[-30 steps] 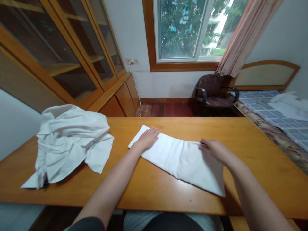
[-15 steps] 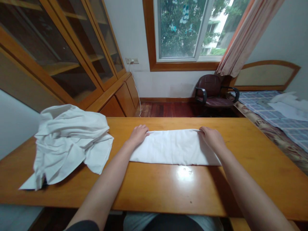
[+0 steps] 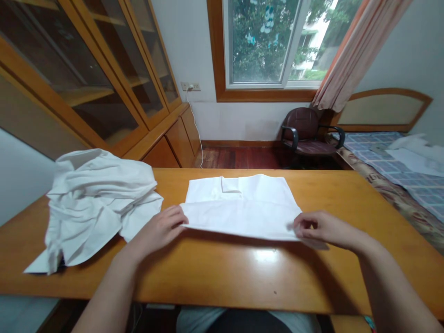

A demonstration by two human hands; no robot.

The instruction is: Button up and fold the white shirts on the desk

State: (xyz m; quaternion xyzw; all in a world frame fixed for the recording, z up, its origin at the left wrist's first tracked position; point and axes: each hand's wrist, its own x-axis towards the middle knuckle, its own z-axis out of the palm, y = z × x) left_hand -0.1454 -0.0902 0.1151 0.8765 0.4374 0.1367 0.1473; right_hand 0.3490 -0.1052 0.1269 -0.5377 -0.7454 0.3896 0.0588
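A white cloth (image 3: pixel 243 203) lies on the wooden table (image 3: pixel 222 273) in front of me, partly folded, with its near layer lifted off the surface. My left hand (image 3: pixel 160 231) pinches the near left corner of that layer. My right hand (image 3: pixel 321 228) pinches the near right corner, fingers closed on the fabric. The far part of the cloth lies flat, with a small flap turned up near its back edge.
A crumpled heap of white cloth (image 3: pixel 93 199) sits on the table's left part. Beyond the table stand a glass-fronted wooden cabinet (image 3: pixel 104 78), a dark office chair (image 3: pixel 305 132) under the window, and a bed (image 3: pixel 398 166) at the right.
The cloth lay as one narrow folded strip under both hands. My hands have since drawn the near layer toward me, so the cloth now lies opened wider, and both hands sit closer to the front edge.
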